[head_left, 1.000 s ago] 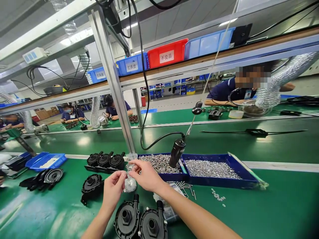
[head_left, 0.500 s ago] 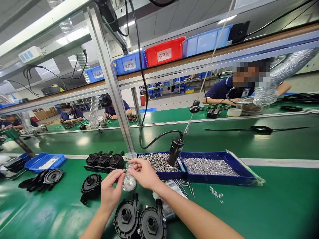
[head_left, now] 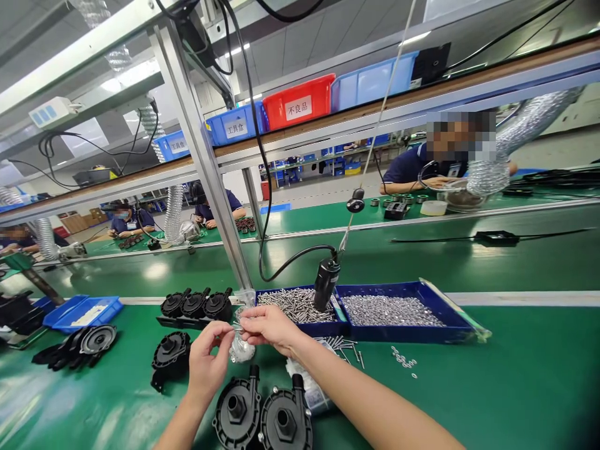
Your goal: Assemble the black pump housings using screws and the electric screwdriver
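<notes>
Thin metal piece sits btwn both hands, above a clear bag — L hand has fingers clamped on its left end; R hand has fingers bunched at the right end, can't tell if gripping. Near side: two black housings on green tabletop. Far right: blue tray w/ screws, black tool hanging over it.

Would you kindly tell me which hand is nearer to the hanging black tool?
Right. In the picture, the right hand sits below and left of the hanging black tool; the left hand is farther left and lower.
</notes>
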### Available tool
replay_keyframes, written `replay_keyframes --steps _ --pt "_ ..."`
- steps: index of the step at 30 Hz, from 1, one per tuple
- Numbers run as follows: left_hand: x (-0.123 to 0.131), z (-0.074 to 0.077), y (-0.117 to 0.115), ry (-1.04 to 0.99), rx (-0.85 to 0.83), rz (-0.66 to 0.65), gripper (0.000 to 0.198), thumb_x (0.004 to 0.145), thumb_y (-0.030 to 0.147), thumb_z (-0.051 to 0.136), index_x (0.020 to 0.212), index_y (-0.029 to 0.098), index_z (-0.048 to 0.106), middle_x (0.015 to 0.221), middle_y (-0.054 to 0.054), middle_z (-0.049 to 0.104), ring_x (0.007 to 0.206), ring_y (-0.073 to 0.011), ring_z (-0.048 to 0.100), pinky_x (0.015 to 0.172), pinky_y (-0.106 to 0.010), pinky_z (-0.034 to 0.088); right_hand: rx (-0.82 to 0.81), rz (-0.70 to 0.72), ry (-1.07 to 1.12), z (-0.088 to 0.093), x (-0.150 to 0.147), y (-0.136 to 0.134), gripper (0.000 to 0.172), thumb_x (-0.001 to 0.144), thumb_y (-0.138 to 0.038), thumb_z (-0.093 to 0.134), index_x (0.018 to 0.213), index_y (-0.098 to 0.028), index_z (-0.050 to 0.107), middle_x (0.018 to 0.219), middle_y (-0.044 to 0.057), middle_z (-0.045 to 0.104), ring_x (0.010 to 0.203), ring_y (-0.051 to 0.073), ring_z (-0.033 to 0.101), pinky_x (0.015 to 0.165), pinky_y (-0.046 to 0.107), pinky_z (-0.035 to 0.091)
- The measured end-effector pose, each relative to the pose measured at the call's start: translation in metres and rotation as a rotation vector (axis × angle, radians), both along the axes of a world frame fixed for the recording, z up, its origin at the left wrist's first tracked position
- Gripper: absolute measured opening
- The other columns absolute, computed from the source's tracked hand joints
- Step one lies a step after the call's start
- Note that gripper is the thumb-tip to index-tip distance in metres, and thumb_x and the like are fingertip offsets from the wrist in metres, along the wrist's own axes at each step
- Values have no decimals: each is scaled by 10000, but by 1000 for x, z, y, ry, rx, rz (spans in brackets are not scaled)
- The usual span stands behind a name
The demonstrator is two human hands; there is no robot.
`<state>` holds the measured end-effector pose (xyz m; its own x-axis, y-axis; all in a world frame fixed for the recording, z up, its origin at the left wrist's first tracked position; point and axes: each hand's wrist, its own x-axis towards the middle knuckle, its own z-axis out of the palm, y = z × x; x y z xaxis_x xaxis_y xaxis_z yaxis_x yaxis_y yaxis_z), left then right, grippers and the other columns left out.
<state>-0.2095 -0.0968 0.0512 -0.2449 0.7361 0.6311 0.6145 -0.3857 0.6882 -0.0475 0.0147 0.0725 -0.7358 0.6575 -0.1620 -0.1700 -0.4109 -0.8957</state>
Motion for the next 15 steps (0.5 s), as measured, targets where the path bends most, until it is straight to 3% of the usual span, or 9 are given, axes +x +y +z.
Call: replay_keyframes --steps 4,8,12,15 --pt "5 7 -1 107 79 -5 122 1003 286 646 932 217 717 930 -54 709 844 -195 671 701 -267 541 -62 25 -41 2 0 0 245 815 -182 918 973 -108 745 786 63 758 660 127 739 610 157 630" --pt "5 11 -3 115 53 -21 121 1004 292 643 942 215 712 945 -58 709 847 -197 673 689 -268 541 0 41 -84 8 4 3 184 816 -147 871 955 -113 756 758 40 747 616 101 703 623 160 618" --pt "-8 14 -2 171 -164 -76 165 1017 341 608 1070 223 710 1056 -81 701 906 -215 671 706 -285 538 222 87 -126 25 26 8 203 743 -116 847 938 -126 787 657 -8 723 552 107 657 573 174 572" --pt "-21 10 2 336 -348 -101 166 1005 312 592 1036 229 732 1060 -82 686 962 -236 659 833 -333 529 414 270 -181 39 47 4 228 666 -114 854 892 -134 828 635 -1 730 551 148 663 535 200 529"
